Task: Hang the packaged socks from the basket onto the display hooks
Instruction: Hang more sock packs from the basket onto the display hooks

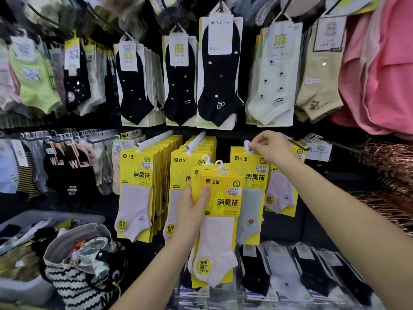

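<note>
Head view: left hand point(194, 209) grips sock packs point(223, 199); right hand point(272, 148) fingers point(257, 146) pinch hanger tab point(246, 144).

Bright even light; edges warped, top corners blurred, centre sharp.

The left grip point(194, 211) holds a small fanned stack of yellow sock packs point(220, 199) upright in front of the display, its thumb pressed on the front card and the packs' white plastic hooks poking up at the top. The right grip point(271, 148) pinches the white hanger point(247, 146) of a grey-sock pack point(251, 198) at the front of the right-hand yellow row, with two fuller yellow rows point(138, 189) hanging just to its left. Black ankle socks point(218, 74) hang above, and a striped bag point(73, 280) sits at lower left beside a grey bin point(55, 217).
</note>
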`<state>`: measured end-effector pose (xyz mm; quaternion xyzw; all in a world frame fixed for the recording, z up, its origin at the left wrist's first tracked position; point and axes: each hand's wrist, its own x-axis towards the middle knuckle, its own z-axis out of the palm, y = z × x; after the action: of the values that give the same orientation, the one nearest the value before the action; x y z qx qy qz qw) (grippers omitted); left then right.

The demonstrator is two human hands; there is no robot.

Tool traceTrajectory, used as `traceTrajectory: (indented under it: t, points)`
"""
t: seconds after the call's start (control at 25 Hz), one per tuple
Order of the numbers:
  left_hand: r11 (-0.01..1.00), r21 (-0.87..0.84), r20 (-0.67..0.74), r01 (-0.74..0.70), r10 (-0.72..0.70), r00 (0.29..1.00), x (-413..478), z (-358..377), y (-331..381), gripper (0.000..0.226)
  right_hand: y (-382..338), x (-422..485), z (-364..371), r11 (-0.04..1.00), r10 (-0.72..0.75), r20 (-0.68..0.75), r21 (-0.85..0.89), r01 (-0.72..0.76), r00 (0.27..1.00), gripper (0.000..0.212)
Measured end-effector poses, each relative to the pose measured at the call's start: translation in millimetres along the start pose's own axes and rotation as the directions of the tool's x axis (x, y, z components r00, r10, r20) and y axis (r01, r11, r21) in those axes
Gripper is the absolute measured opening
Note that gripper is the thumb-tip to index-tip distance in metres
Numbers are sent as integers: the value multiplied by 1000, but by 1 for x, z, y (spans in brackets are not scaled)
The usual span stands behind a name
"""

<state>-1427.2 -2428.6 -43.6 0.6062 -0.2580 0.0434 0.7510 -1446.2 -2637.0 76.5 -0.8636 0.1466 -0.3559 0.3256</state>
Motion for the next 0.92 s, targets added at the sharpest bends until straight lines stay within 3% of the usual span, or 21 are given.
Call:
traceTrajectory:
  t: [0.12,0.2,0.28,0.56,0.68,0.92]
  points:
    - [1000,-2,-12,-2,2,1000,5,7,0,7,-3,-17,-4,985,-122,-157,103,139,980,14]
    - [1000,2,-5,-18,18,1000,7,13,1,6,-8,-38,-3,957,-227,-116,156,244,967,17]
    - [999,-9,10,-32,32,999,6,20,1,6,-10,-56,2,955,-286,-13,75,286,958,13]
    - [999,-36,37,-25,26,999,4,40,-1,8,-4,-66,-18,958,-283,205,93,270,937,14]
    - [998,-70,55,-5,9,998,2,48,-2,9,1,-64,-17,960,-278,146,-2,281,950,13]
    - [976,-190,62,103,-93,994,4,50,-5,16,7,-60,-12,970,-243,118,-4,245,963,17]
